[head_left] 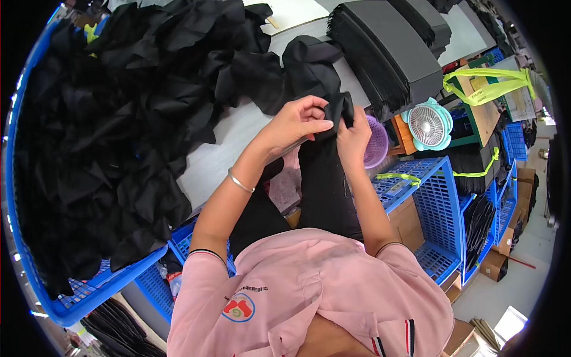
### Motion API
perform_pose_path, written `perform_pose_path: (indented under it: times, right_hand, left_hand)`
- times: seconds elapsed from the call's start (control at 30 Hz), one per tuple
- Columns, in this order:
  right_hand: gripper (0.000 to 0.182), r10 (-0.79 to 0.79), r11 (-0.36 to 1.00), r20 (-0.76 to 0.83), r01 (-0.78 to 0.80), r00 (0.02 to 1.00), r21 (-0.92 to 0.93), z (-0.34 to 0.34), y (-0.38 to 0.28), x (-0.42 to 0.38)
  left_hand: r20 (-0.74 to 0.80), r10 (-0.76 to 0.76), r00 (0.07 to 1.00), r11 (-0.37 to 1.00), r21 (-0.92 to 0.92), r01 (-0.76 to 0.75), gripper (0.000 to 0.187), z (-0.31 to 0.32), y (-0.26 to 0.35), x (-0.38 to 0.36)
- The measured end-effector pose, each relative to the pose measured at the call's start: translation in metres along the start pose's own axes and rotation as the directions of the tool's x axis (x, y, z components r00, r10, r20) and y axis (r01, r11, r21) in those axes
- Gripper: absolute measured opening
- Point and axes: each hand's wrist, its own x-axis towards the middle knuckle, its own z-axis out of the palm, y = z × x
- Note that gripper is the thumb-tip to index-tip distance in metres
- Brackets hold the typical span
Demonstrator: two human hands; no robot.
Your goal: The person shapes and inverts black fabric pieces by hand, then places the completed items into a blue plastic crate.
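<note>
A piece of black cloth [338, 110] stretches between my two hands, above my lap at the table's near edge. My left hand [294, 124] has its fingers curled and its thumb laid along the cloth's left side. On the other side, my right hand [355, 138] pinches the cloth between thumb and fingers, with a fold standing up above it. The cloth's lower part merges with my black trousers, so its end is hard to see. Beyond my hands, more crumpled black cloth [312, 59] lies on the grey table top [229, 134].
A heap of black cloth [119, 137] fills a blue crate [113, 300] on the left. Stacked black panels [386, 53] stand at the back right. To the right are a purple basket [376, 143], a teal fan [428, 125] and a blue crate [437, 208] holding cardboard.
</note>
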Motion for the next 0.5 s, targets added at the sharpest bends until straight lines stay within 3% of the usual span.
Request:
perform_pose_path:
  times: [0.07, 0.17, 0.2, 0.23, 0.27, 0.3, 0.33, 0.43, 0.5]
  right_hand:
    - [0.027, -0.206, 0.948, -0.020, 0.195, 0.978, -0.251, 0.006, -0.014, 0.008]
    - [0.028, -0.265, 0.861, -0.003, 0.235, 0.964, -0.450, 0.006, -0.016, 0.022]
    - [0.027, -0.285, 0.830, 0.005, 0.249, 0.959, -0.499, 0.005, -0.019, 0.022]
    - [0.027, -0.064, 0.986, 0.002, 0.064, 0.998, -0.154, 0.001, -0.015, 0.026]
    - [0.028, 0.144, 0.965, 0.081, -0.158, 0.986, 0.207, -0.005, -0.010, 0.029]
    - [0.029, 0.301, 0.769, 0.230, -0.378, 0.926, 0.516, -0.011, -0.004, 0.032]
    - [0.033, 0.310, 0.654, 0.414, -0.508, 0.856, 0.561, -0.020, 0.003, 0.036]
    - [0.036, 0.262, 0.424, 0.693, -0.725, 0.672, 0.543, -0.027, -0.003, 0.039]
    - [0.037, 0.199, 0.396, 0.740, -0.743, 0.643, 0.539, -0.022, -0.014, 0.038]
  left_hand:
    - [-0.042, 0.024, 0.999, 0.997, -0.076, -0.027, 0.030, 0.006, 0.007, 0.005]
    - [-0.146, 0.144, 0.979, 0.973, -0.157, -0.167, 0.027, 0.013, 0.008, 0.018]
    - [-0.210, 0.121, 0.970, 0.983, -0.109, -0.146, 0.026, 0.006, 0.007, 0.016]
    - [-0.267, 0.124, 0.956, 0.986, -0.077, -0.149, 0.023, 0.001, 0.008, 0.016]
    - [-0.328, 0.153, 0.932, 0.985, -0.024, -0.170, 0.023, -0.008, 0.006, 0.014]
    - [-0.387, 0.183, 0.904, 0.982, 0.031, -0.186, 0.025, -0.020, -0.002, 0.012]
    - [-0.444, 0.202, 0.873, 0.979, 0.078, -0.187, 0.027, -0.033, -0.015, 0.014]
    - [-0.548, 0.249, 0.799, 0.969, 0.135, -0.209, 0.026, -0.045, -0.042, 0.017]
    - [-0.583, 0.336, 0.740, 0.942, 0.226, -0.249, 0.023, -0.043, -0.047, 0.019]
